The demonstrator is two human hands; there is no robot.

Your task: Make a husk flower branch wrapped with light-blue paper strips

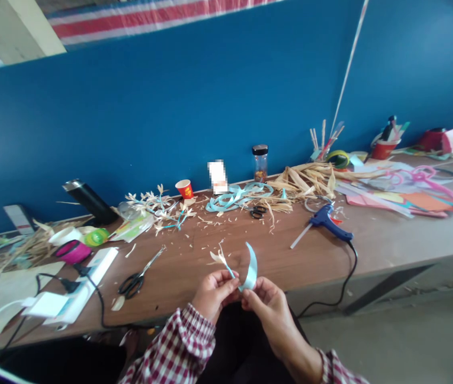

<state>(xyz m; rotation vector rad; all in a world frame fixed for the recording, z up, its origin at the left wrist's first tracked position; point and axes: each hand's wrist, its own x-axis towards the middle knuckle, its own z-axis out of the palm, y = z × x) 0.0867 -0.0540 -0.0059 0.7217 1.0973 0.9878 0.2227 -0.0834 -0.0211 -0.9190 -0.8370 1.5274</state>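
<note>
Close to the table's front edge, my left hand [217,292] pinches the blue-wrapped stem of a small corn-husk flower [221,257], whose pale petals point up and away. Just beside it, my right hand [267,305] is closed on a light blue ribbon [251,268]. The ribbon's free end curls upward between the two hands. Its lower end meets the stem near my fingertips; whether it is wound around there I cannot tell. Both sets of fingertips almost touch each other.
Scissors [140,277] and a white power strip [86,288] lie to the left. A blue glue gun [326,223] with its cord is at right. Behind are finished husk flowers [162,208], coiled blue ribbon [234,198], small black scissors [257,212], a red paper cup [185,189] and dried husks [306,178].
</note>
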